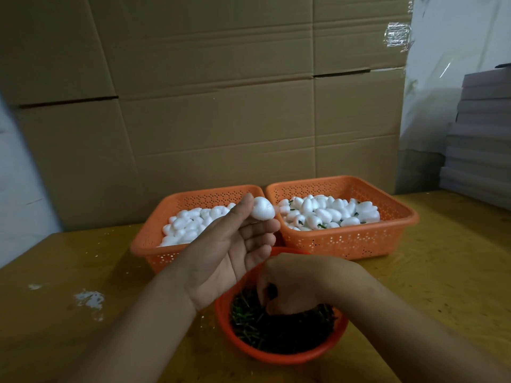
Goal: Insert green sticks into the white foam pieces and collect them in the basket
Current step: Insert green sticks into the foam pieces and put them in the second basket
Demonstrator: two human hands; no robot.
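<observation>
My left hand [232, 252] is raised palm-up and pinches a white foam piece [262, 208] between thumb and fingertips, above the gap between two orange baskets. My right hand [293, 283] reaches down into a round orange bowl [276, 357] full of green sticks [279, 333], fingers curled into the pile; whether it holds a stick is hidden. The left basket [149, 244] holds plain foam pieces. In the right basket [359, 239] lie foam pieces with green sticks in them.
A wall of cardboard boxes [221, 106] stands right behind the baskets. Grey flat boxes [481, 139] are stacked at the far right. White foam crumbs [90, 299] lie on the yellow table [442, 272] at the left.
</observation>
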